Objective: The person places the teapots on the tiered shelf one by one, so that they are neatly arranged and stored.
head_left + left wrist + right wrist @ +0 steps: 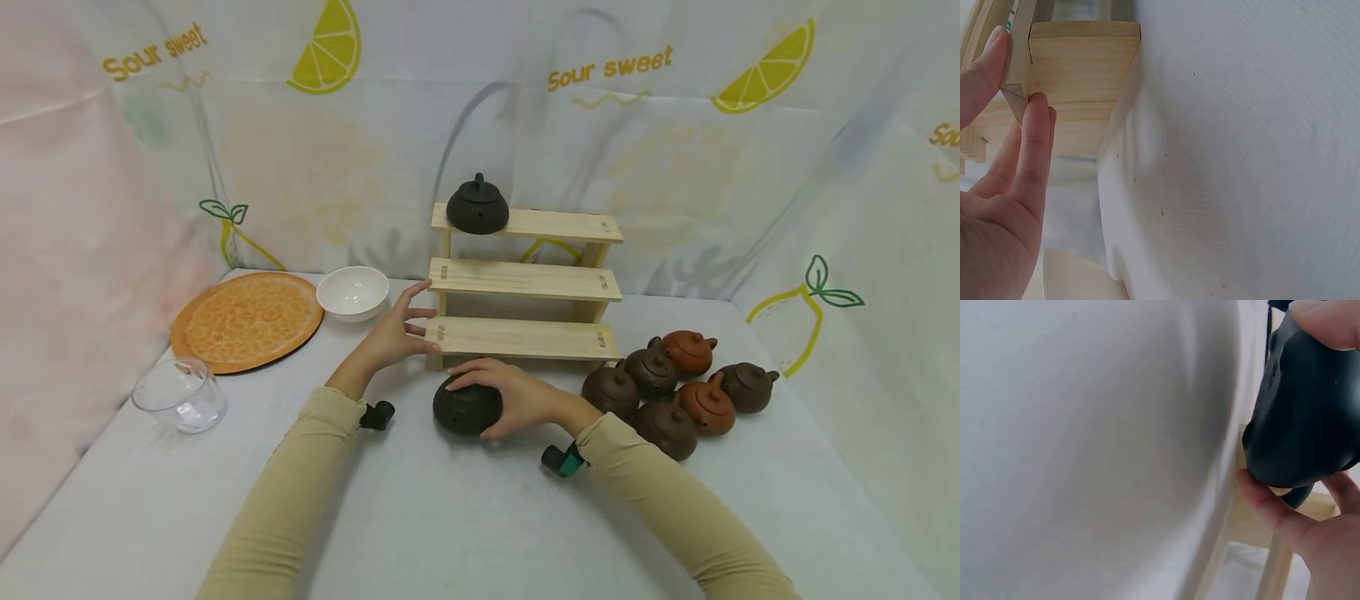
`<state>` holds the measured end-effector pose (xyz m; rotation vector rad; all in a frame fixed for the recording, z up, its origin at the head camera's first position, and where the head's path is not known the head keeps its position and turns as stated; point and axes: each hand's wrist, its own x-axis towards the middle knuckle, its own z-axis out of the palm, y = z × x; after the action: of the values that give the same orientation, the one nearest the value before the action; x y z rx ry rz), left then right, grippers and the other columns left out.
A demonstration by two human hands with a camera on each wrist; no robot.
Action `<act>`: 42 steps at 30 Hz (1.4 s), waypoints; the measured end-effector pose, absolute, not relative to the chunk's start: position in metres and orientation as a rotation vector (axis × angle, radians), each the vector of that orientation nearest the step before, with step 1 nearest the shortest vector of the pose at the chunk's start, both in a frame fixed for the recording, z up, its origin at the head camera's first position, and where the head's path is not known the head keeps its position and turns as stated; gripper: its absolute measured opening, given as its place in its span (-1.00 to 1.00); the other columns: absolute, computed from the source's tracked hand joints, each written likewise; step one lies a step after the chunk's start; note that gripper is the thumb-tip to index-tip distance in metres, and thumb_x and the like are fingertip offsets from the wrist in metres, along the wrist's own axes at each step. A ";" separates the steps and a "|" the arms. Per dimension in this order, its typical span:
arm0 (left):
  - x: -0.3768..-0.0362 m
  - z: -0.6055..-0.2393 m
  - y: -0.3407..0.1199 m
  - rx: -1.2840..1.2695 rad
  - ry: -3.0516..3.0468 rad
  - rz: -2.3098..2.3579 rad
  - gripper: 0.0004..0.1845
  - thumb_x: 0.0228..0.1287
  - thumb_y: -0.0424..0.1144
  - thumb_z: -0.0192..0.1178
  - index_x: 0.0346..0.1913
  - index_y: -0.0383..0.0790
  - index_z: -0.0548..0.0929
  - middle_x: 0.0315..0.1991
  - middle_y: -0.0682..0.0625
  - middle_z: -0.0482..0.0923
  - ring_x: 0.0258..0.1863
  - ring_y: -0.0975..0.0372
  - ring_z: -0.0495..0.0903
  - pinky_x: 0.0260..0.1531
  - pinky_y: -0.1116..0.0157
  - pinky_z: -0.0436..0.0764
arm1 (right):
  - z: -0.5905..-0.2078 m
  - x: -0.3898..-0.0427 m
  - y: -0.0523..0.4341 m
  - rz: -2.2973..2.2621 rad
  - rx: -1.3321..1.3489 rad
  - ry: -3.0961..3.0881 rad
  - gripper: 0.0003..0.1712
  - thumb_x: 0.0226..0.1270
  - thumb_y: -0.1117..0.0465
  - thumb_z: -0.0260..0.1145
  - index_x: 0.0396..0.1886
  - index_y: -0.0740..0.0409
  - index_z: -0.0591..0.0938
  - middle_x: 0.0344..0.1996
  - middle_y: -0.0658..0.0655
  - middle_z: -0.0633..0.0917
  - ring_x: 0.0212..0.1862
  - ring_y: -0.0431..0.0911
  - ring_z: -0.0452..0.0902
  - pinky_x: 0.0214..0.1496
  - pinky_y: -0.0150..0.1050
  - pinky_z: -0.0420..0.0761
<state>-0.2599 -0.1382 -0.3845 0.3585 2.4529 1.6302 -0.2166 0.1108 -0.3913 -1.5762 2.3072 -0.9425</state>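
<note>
My right hand (517, 396) grips a black teapot (465, 410) by its sides, in front of the wooden three-tier stand (525, 337). In the right wrist view the teapot (1310, 412) is tipped, with a small stamp on its surface and a curved part near the fingers. My left hand (390, 333) is at the stand's left end. Seen from the left wrist, its thumb and fingers (1034, 137) pinch the end of a shelf board (1017, 56). Another black teapot (477, 207) stands upright on the left part of the top shelf.
Several brown and reddish teapots (667, 429) cluster on the right, close to my right forearm. On the left are a white bowl (352, 293), a round orange-brown mat (247, 321) and a clear glass bowl (180, 396). A printed curtain (480, 50) hangs behind the stand.
</note>
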 end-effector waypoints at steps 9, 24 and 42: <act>-0.260 -0.387 -0.138 0.338 2.467 1.612 0.13 -0.05 -0.42 0.43 0.43 0.28 -0.08 0.23 -0.22 0.35 -0.01 -0.09 0.49 -0.11 0.04 0.50 | -0.365 -0.211 0.122 -1.008 -1.611 2.269 -0.16 -0.17 0.28 0.55 0.22 0.07 0.44 0.30 0.13 0.31 0.28 -0.08 0.20 0.20 -0.08 0.30; -0.258 -0.385 -0.137 0.328 2.461 1.626 0.14 -0.08 -0.46 0.43 0.44 0.25 -0.06 0.23 -0.24 0.35 -0.03 -0.10 0.46 -0.10 0.04 0.48 | -0.324 -0.236 0.149 -1.096 -1.714 2.289 -0.18 -0.18 0.40 0.48 0.21 0.18 0.43 0.28 0.21 0.31 0.28 0.00 0.22 0.15 -0.07 0.34; -0.259 -0.386 -0.138 0.349 2.461 1.631 0.13 -0.06 -0.49 0.41 0.44 0.26 -0.06 0.22 -0.24 0.35 -0.06 -0.08 0.46 -0.14 0.08 0.49 | -0.273 -0.268 0.176 -1.160 -1.673 2.419 -0.19 -0.25 0.56 0.47 0.15 0.35 0.43 0.26 0.30 0.32 0.28 0.11 0.21 0.06 -0.20 0.41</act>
<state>-0.2593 -0.1381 -0.3857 0.3494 2.4609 1.6312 -0.2685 0.1758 -0.2729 -1.6732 2.4191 -1.1595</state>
